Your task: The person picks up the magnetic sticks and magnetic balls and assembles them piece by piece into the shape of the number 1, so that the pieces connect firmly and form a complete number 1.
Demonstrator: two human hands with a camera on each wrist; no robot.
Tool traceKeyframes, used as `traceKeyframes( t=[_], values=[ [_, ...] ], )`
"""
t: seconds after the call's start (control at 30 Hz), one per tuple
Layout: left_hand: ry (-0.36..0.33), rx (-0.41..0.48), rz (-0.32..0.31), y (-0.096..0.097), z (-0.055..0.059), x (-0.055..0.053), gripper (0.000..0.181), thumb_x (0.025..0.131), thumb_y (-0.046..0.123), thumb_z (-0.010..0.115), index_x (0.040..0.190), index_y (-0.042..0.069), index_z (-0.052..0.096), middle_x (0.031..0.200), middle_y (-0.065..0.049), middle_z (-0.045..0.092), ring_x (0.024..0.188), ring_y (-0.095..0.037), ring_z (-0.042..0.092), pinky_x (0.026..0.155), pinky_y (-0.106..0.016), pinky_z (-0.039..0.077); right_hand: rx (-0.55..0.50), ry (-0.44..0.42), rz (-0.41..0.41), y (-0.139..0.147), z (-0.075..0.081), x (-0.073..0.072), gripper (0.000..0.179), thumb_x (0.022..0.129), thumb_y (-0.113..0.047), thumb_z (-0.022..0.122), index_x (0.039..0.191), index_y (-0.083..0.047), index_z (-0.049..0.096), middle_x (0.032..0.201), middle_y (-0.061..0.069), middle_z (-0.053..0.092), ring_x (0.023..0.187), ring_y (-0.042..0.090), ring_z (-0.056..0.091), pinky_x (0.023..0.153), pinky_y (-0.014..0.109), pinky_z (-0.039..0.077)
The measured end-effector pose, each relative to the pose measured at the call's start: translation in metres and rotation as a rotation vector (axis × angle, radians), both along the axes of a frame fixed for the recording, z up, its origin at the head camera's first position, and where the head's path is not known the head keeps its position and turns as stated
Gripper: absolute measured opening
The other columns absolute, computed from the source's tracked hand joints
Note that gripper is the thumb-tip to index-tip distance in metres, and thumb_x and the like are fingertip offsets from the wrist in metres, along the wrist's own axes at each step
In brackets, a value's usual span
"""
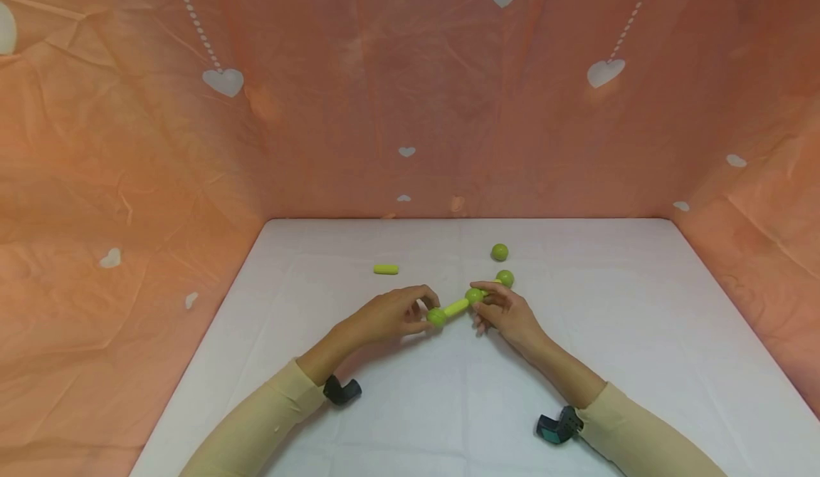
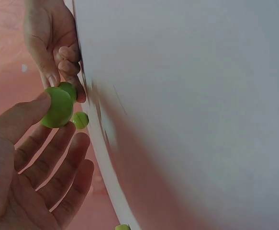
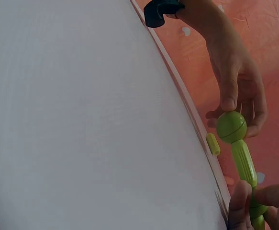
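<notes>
A chain of green balls and ribbed yellow-green rods is held between both hands. My left hand (image 1: 392, 313) pinches the left end ball (image 1: 436, 317) between thumb and fingertips; the other fingers are spread loosely in the left wrist view. From that ball a rod (image 3: 244, 163) runs to the middle ball (image 1: 474, 296). My right hand (image 1: 509, 315) pinches this middle ball with thumb and fingers. Past it, another rod, partly hidden by the right fingers, leads towards a far ball (image 1: 505, 278); their joint is hard to make out.
A loose green ball (image 1: 500, 252) lies on the white tabletop (image 1: 615, 306) behind the chain. A loose yellow-green rod (image 1: 386, 269) lies to the left, beyond the left hand. Orange cloth (image 1: 359, 107) with pale hearts hangs behind and beside the table.
</notes>
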State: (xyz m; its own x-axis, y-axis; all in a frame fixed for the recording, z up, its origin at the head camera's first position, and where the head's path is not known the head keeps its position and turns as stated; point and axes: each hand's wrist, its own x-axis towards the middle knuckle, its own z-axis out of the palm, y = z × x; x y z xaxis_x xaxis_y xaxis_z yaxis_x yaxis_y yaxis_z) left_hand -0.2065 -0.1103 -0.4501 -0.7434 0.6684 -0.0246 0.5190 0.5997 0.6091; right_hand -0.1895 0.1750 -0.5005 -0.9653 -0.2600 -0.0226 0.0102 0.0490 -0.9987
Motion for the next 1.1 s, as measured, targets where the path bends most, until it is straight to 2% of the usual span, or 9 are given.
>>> traceKeyframes(
  t=[0.37,0.53,0.73,0.93,1.1],
  values=[
    [-0.011,-0.019,0.038,-0.003,0.001,-0.003,0.031,0.101,0.026,0.079,0.128,0.018,0.067,0.122,0.003,0.073,0.108,-0.015,0.068,0.093,-0.037,0.057,0.038,-0.015,-0.012,0.000,0.001,0.000,0.046,0.107,-0.004,0.065,0.151,-0.001,0.054,0.110,0.020,0.067,0.077,0.016,0.070,0.073,0.028,0.062],
    [0.006,-0.039,0.061,-0.006,0.002,-0.005,0.028,0.102,0.025,0.077,0.127,0.018,0.069,0.121,0.004,0.073,0.109,-0.016,0.068,0.093,-0.038,0.057,0.045,-0.016,-0.010,-0.001,0.001,0.000,0.047,0.106,-0.005,0.066,0.152,-0.002,0.055,0.111,0.020,0.068,0.078,0.016,0.069,0.074,0.028,0.062],
    [0.041,-0.050,0.093,-0.014,0.001,-0.015,0.024,0.103,0.023,0.075,0.126,0.017,0.070,0.120,0.006,0.073,0.107,-0.014,0.069,0.091,-0.036,0.057,0.019,-0.011,-0.010,-0.001,0.001,0.001,0.047,0.106,-0.003,0.066,0.151,0.001,0.053,0.107,0.017,0.068,0.076,0.015,0.069,0.073,0.029,0.062],
    [0.039,-0.050,0.159,-0.023,0.002,-0.025,0.024,0.104,0.025,0.074,0.127,0.018,0.071,0.118,0.007,0.072,0.107,-0.015,0.067,0.093,-0.040,0.056,-0.015,0.003,-0.002,-0.001,0.001,0.001,0.048,0.105,-0.002,0.066,0.150,0.006,0.050,0.105,0.022,0.067,0.074,0.015,0.069,0.071,0.029,0.062],
    [0.063,-0.036,0.171,-0.031,0.004,-0.033,0.025,0.104,0.024,0.074,0.127,0.016,0.071,0.121,0.004,0.072,0.109,-0.017,0.067,0.095,-0.041,0.056,0.005,0.006,-0.016,-0.001,0.002,0.002,0.046,0.105,-0.002,0.066,0.149,0.004,0.052,0.106,0.024,0.066,0.074,0.015,0.068,0.071,0.028,0.062]
  ],
)
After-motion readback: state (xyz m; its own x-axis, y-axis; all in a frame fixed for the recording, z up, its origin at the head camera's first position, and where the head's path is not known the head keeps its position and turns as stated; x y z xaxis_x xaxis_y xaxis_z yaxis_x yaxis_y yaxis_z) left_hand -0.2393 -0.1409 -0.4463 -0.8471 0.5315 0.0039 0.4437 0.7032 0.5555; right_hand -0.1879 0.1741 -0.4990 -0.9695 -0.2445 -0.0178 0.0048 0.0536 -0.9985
